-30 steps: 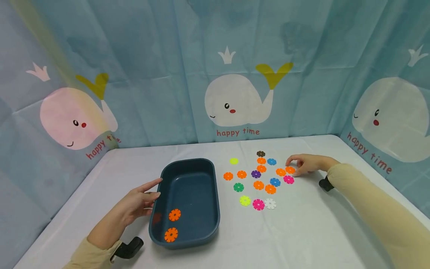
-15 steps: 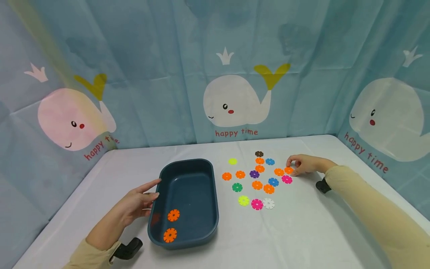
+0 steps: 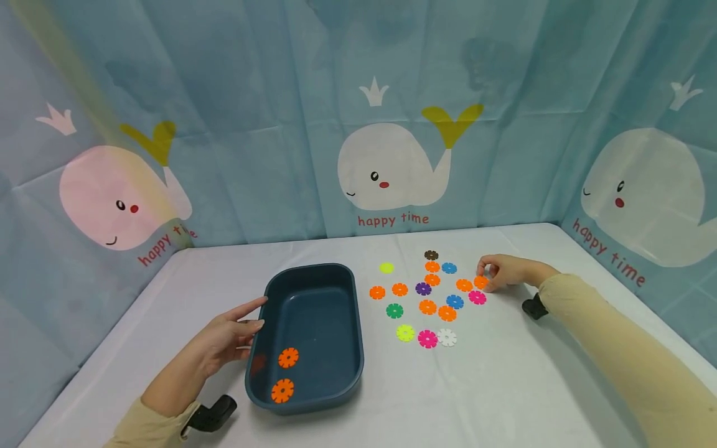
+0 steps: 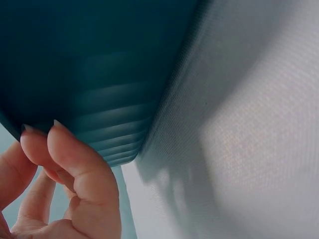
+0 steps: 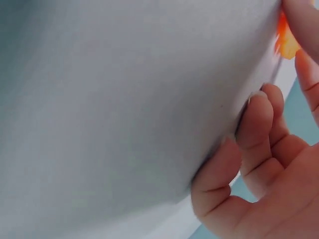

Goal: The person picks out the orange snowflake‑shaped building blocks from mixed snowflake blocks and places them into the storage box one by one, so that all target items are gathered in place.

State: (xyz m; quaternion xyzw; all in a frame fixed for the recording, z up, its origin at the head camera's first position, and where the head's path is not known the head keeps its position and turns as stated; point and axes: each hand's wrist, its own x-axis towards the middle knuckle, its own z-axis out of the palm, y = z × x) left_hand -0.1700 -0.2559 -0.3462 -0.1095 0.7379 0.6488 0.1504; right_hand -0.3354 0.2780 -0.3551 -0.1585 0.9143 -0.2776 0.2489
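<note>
1. Your right hand (image 3: 510, 271): thumb and index finger curled together on an orange disc (image 3: 480, 282), lightly pinching it by the look of it. The disc lies right at those fingertips, flat or nearly flat on the bench (image 3: 403, 404). Thin edge, little to hook: lift too early and it likely slips.
2. Just nearer you from that thumb: a pink disc (image 3: 477, 297). If the thumb digs in low, it could shove the pink one or drag it along.
3. Just left of the same fingertips: a second orange disc (image 3: 464, 285). Close enough that a sideways pull could slide it too, or get you two at once.
4. Farther left, between right hand and tray (image 3: 325, 330): loose discs, e.g. a blue disc (image 3: 455, 302) and a purple disc (image 3: 423, 289). A low carry could sweep these about.
5. Well left of the right hand: the tray, your left hand (image 3: 229, 336) touching its near-side wall at the rim, fingers bent; can't tell if it actually grips. Push unevenly and the tray may skid or tip, and the orange pair (image 3: 288, 362) inside could slide.
</note>
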